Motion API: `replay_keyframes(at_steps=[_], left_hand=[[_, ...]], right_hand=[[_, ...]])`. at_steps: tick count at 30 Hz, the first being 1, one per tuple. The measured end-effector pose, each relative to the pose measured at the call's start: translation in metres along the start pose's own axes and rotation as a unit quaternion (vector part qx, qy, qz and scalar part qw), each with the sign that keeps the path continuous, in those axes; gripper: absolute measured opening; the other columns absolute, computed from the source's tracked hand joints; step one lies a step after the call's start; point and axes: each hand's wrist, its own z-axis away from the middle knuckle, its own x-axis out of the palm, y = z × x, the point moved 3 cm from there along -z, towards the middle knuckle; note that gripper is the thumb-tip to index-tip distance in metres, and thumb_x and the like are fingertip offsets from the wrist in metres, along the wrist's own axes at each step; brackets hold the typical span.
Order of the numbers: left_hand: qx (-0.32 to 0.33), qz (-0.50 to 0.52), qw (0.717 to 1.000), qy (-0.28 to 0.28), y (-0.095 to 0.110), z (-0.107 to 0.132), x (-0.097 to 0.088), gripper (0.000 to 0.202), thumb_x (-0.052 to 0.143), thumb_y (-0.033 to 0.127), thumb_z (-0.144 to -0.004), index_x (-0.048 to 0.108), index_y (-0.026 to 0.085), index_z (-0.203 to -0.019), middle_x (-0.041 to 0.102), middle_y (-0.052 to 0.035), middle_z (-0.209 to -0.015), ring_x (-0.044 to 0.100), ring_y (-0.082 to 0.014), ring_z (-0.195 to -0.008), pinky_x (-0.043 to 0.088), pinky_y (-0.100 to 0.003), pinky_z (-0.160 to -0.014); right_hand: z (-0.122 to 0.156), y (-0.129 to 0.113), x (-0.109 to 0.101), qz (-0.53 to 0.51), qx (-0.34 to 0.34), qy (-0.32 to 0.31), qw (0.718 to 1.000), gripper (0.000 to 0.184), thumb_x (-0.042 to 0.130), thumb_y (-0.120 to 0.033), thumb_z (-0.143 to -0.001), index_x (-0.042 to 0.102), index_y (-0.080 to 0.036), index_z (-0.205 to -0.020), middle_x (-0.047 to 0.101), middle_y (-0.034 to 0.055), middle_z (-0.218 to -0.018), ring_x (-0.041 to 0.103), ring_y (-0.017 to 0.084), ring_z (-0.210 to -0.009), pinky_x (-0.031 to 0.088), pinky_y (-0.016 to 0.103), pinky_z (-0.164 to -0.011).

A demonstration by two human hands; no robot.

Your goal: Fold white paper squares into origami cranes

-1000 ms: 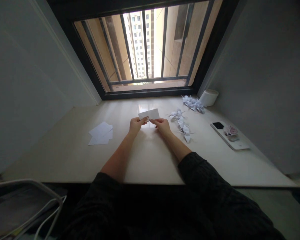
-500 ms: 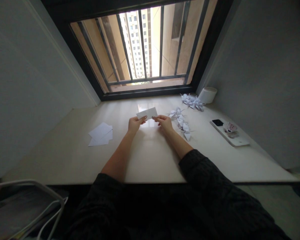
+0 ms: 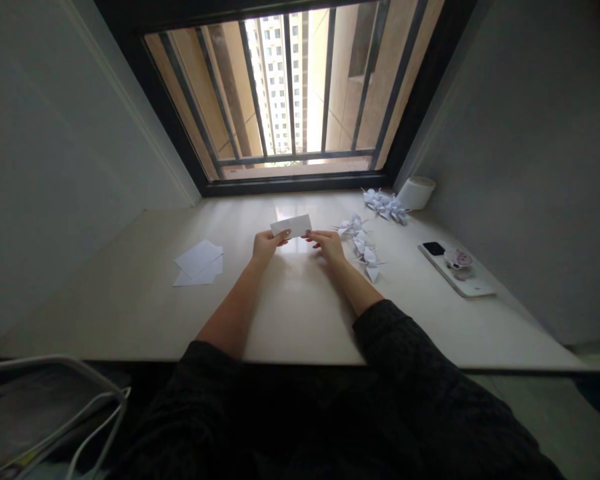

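A folded white paper (image 3: 292, 225) is held just above the pale table (image 3: 300, 313), near its middle. My left hand (image 3: 265, 245) pinches the paper's left lower corner. My right hand (image 3: 327, 245) pinches its right lower edge. Both hands have their fingers closed on the paper. Right of my right hand lies a row of small folded white paper cranes (image 3: 363, 243).
A small stack of white sheets (image 3: 199, 263) lies at the left. More paper cranes (image 3: 385, 205) and a white roll (image 3: 417, 193) sit at the back right by the barred window (image 3: 290, 93). A phone (image 3: 455, 268) lies at the right. A white wire frame (image 3: 55, 413) is at the lower left.
Both hands keep hold of the folded paper. My right hand's fingers have shifted a little along the paper's lower edge; the view has moved slightly.
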Motion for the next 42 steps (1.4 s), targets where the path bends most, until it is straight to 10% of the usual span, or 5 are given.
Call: replay_keyframes(at_steps=[13,42], left_hand=[[0.038,-0.058,0.997,-0.037,0.008,0.006,0.005,0.045,0.076,0.048,-0.055,0.072,0.013,-0.082,0.070,-0.0068,-0.072,0.062,-0.0161,-0.064,0.047,-0.028,-0.065],[-0.028,-0.058,0.997,-0.041,0.007,0.014,0.012,0.039,0.075,0.049,-0.056,0.070,0.016,-0.076,0.071,-0.0084,-0.078,0.063,-0.0178,-0.074,0.041,-0.026,-0.064]], right_hand=[[0.004,0.000,0.003,0.177,-0.069,0.026,0.981,0.044,0.066,-0.058,-0.060,0.072,-0.015,-0.073,0.067,0.0029,-0.067,0.059,0.018,-0.066,0.043,0.028,-0.063],[0.006,0.003,0.005,0.142,-0.051,0.110,0.983,0.044,0.062,-0.057,-0.064,0.072,-0.015,-0.072,0.070,0.0051,-0.069,0.062,0.020,-0.069,0.043,0.029,-0.066]])
